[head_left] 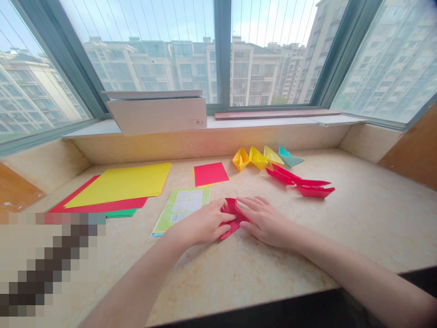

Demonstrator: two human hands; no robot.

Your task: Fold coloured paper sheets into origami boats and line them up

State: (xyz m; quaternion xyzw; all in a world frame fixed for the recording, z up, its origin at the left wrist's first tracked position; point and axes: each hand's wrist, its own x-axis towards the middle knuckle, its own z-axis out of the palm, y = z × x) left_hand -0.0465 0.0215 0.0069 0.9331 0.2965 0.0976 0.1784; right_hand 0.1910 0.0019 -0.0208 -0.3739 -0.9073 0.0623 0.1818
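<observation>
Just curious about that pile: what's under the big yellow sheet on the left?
A red sheet sticks out beneath the yellow sheet, with a green sheet under that. Whether more sheets lie between them is covered.

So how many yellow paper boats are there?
3, in a row: the orange-yellow boat, the yellow boat and the pale yellow boat, left of the teal boat. None seems hidden.

Just the one cam here, worn on the head, so it looks forward and down from eye height onto the worktop [358, 218], facing the window [153, 54] on the far side. Pretty close in: left hand [201, 225] and right hand [264, 221] sit about dead centre, reaching in from the near edge, wide lens bending the sides
</observation>
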